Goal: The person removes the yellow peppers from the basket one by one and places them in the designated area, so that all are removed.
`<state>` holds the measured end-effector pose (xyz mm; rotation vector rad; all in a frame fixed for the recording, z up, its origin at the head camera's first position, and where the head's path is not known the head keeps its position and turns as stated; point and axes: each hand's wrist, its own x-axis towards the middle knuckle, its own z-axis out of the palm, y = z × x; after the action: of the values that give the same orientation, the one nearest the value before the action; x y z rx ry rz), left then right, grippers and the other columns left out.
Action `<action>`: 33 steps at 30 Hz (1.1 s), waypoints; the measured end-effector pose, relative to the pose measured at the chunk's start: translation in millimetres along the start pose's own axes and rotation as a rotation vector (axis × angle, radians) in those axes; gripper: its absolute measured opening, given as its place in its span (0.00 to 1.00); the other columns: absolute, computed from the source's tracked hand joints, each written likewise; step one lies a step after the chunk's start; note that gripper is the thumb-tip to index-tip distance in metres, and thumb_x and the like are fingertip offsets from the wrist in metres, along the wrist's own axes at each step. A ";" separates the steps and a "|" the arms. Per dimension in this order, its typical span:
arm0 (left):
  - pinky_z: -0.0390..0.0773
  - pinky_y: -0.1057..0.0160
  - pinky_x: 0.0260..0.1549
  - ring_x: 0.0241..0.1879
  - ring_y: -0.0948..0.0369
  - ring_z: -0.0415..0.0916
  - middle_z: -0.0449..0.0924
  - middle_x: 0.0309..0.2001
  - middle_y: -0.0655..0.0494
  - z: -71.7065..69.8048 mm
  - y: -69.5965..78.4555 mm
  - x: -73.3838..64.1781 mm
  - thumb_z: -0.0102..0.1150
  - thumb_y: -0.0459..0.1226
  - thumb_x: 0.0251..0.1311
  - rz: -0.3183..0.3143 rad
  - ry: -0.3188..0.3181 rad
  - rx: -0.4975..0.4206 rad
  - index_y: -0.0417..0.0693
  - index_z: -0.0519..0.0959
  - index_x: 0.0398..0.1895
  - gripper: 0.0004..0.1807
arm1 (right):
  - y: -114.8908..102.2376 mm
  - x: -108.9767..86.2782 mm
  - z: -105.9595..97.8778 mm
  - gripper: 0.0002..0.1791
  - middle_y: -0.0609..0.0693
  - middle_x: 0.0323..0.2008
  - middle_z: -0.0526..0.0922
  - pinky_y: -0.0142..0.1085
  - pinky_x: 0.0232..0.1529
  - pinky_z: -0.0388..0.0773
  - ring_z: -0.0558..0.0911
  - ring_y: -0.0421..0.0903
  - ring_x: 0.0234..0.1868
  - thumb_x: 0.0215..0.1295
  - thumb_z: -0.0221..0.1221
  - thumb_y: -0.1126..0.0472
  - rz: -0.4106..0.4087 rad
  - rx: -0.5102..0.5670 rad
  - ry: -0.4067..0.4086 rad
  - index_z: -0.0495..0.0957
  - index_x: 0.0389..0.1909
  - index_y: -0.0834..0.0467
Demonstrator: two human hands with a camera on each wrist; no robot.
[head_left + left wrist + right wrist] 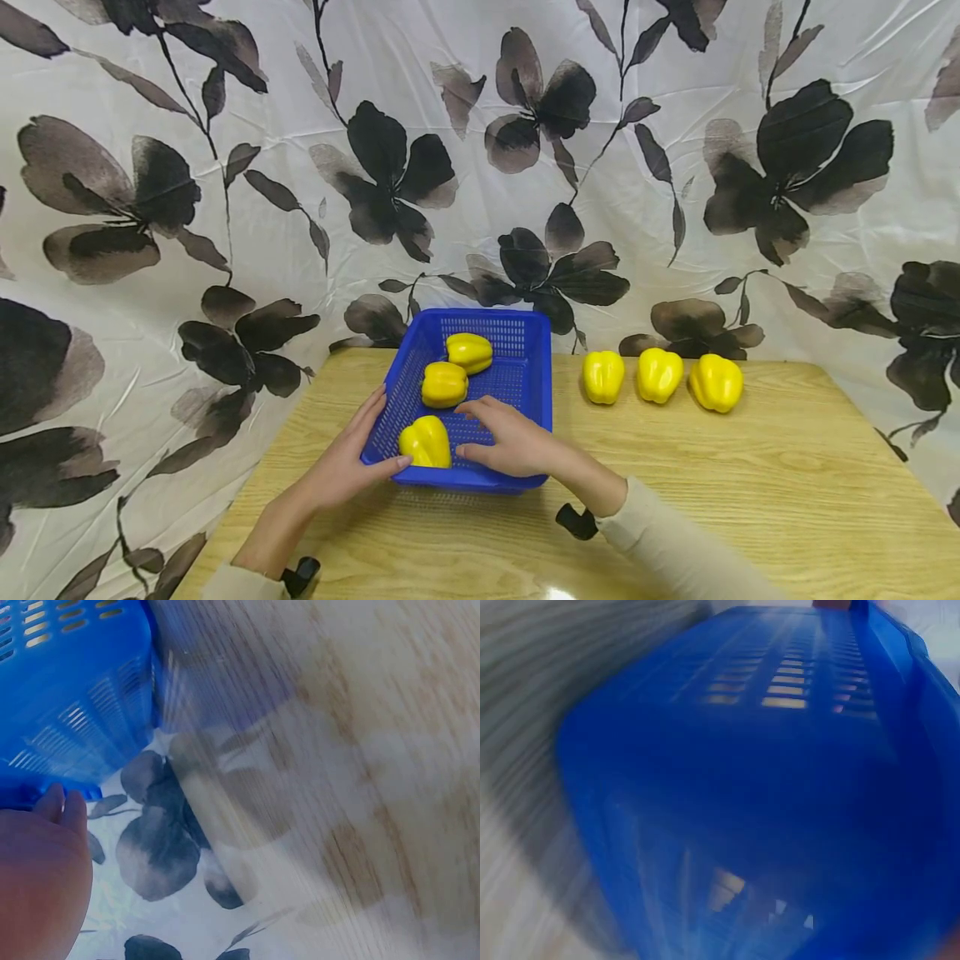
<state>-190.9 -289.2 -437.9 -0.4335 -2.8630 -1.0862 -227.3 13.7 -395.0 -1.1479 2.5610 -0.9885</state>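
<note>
A blue plastic basket (532, 400) with slotted walls stands on the wooden table. Inside it lie three yellow bell peppers: one at the back (470, 353), one in the middle (444, 385) and one at the front left (426, 442). My left hand (348, 454) holds the basket's front left corner, fingers along the left side and thumb over the front rim. Over the basket's front right part is my right hand (513, 440), thumb and fingers spread apart with nothing between them. The right wrist view is blurred and mostly filled by the basket wall (742, 765).
Three more yellow bell peppers, left (603, 377), middle (660, 375) and right (716, 383), stand in a row on the table (712, 475), right of the basket. A flower-patterned cloth (465, 208) hangs behind the table and at its sides.
</note>
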 end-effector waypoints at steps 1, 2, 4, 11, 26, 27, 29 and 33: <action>0.52 0.27 0.69 0.80 0.40 0.43 0.36 0.84 0.54 -0.1 0.0 -0.1 0.67 0.58 0.61 0.000 0.000 0.000 0.48 0.43 0.84 0.59 | -0.4 3.0 2.3 0.30 0.58 0.62 0.77 0.47 0.59 0.78 0.79 0.54 0.59 0.73 0.61 0.49 0.004 0.013 -0.005 0.71 0.69 0.59; 0.52 0.27 0.69 0.80 0.40 0.43 0.36 0.84 0.54 -0.2 0.1 -0.2 0.67 0.58 0.61 0.000 0.001 -0.001 0.48 0.43 0.84 0.59 | -1.3 5.8 4.1 0.30 0.58 0.62 0.77 0.47 0.59 0.78 0.78 0.54 0.60 0.73 0.61 0.49 0.012 0.031 -0.009 0.70 0.70 0.59; 0.52 0.27 0.69 0.80 0.40 0.42 0.36 0.84 0.54 -0.3 0.2 -0.3 0.67 0.57 0.61 -0.001 0.001 0.000 0.48 0.43 0.84 0.58 | -3.1 11.3 7.1 0.30 0.59 0.62 0.77 0.47 0.59 0.78 0.78 0.55 0.60 0.72 0.61 0.49 0.043 0.068 -0.010 0.70 0.69 0.58; 0.52 0.27 0.69 0.80 0.40 0.42 0.36 0.84 0.53 -0.9 0.7 -0.8 0.67 0.58 0.61 -0.010 -0.009 -0.004 0.49 0.43 0.84 0.59 | -13.7 27.5 18.8 0.36 0.61 0.63 0.75 0.51 0.59 0.78 0.79 0.55 0.58 0.71 0.63 0.50 0.212 0.212 0.017 0.66 0.73 0.64; 0.52 0.29 0.71 0.80 0.41 0.44 0.37 0.84 0.54 -0.2 2.0 2.6 0.68 0.60 0.60 0.016 -0.004 0.005 0.46 0.45 0.84 0.60 | -23.7 52.4 45.7 0.43 0.66 0.67 0.71 0.52 0.69 0.68 0.73 0.57 0.66 0.65 0.68 0.59 0.324 0.230 0.000 0.59 0.75 0.67; 0.52 0.29 0.71 0.80 0.41 0.44 0.37 0.84 0.54 0.0 1.9 2.5 0.68 0.60 0.60 0.016 -0.004 0.004 0.46 0.45 0.84 0.60 | -24.1 53.3 46.9 0.43 0.65 0.66 0.72 0.52 0.69 0.69 0.74 0.57 0.65 0.65 0.68 0.59 0.332 0.232 -0.010 0.59 0.75 0.67; 0.52 0.29 0.70 0.80 0.40 0.44 0.37 0.84 0.53 0.1 1.2 1.9 0.68 0.59 0.60 0.018 -0.004 0.004 0.45 0.45 0.83 0.60 | -24.8 54.7 49.3 0.42 0.64 0.65 0.74 0.52 0.68 0.70 0.75 0.57 0.63 0.65 0.68 0.59 0.349 0.239 -0.029 0.60 0.74 0.66; 0.53 0.29 0.70 0.79 0.40 0.44 0.37 0.84 0.54 0.0 0.2 0.4 0.68 0.59 0.59 0.011 -0.001 0.005 0.45 0.45 0.83 0.59 | -26.0 56.2 51.0 0.38 0.61 0.61 0.77 0.52 0.65 0.72 0.77 0.55 0.58 0.65 0.68 0.60 0.360 0.250 -0.035 0.62 0.71 0.65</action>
<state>-191.2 -289.0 -437.7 -0.4495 -2.8600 -1.0772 -230.2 -64.8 -411.3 -0.6066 2.4094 -1.1386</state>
